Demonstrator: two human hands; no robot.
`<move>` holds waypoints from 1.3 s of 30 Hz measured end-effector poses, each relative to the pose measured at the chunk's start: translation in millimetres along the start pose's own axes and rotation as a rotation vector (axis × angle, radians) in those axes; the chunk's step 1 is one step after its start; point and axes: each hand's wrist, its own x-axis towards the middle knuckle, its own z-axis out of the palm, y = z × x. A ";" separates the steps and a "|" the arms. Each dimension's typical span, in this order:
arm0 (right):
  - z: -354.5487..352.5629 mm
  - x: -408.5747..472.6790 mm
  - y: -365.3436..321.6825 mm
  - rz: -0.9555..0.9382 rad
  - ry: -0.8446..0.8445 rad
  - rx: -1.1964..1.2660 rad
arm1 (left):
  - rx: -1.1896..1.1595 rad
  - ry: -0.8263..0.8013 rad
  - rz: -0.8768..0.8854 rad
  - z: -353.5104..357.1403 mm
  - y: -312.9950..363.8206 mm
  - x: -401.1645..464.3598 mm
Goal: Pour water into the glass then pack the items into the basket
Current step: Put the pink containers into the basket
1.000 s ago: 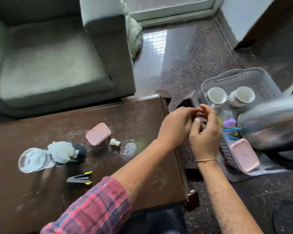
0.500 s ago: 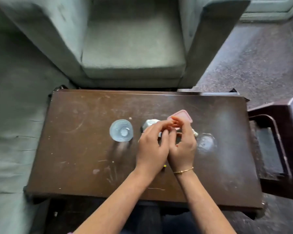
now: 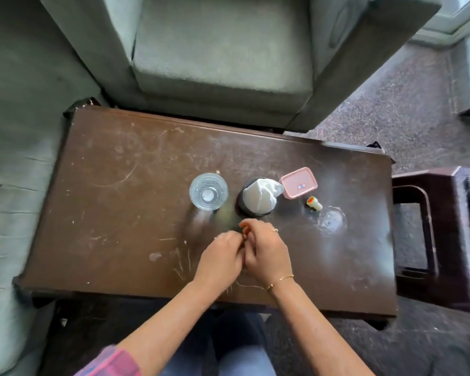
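4 items sit mid-frame unpacked: glass (image 3: 208, 191), cloth-topped cup (image 3: 257, 196), pink box (image 3: 298, 182), small cap (image 3: 313, 203). Your left hand (image 3: 221, 257) and right hand (image 3: 266, 251) are curled together, pinching something tiny; can't tell what.

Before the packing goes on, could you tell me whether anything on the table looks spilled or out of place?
Yes: a clear puddle of water lies on the dark brown wooden table, right of the small cream stopper lying on its side. The clear drinking glass stands upright, apart from the puddle.

Soft daylight, sheen on table (image 3: 120, 185), slight blur, wide-angle edge bending
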 end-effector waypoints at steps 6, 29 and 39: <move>-13.9 -10.4 58.2 -0.029 0.013 -0.149 | 0.410 -0.134 0.313 65.0 -1.4 45.6; -31.3 66.3 193.9 0.218 -0.023 -0.196 | -0.605 -0.002 -0.356 76.6 129.3 144.2; -111.4 125.4 207.0 0.555 -0.002 0.203 | -0.529 0.388 -0.620 70.5 146.8 174.9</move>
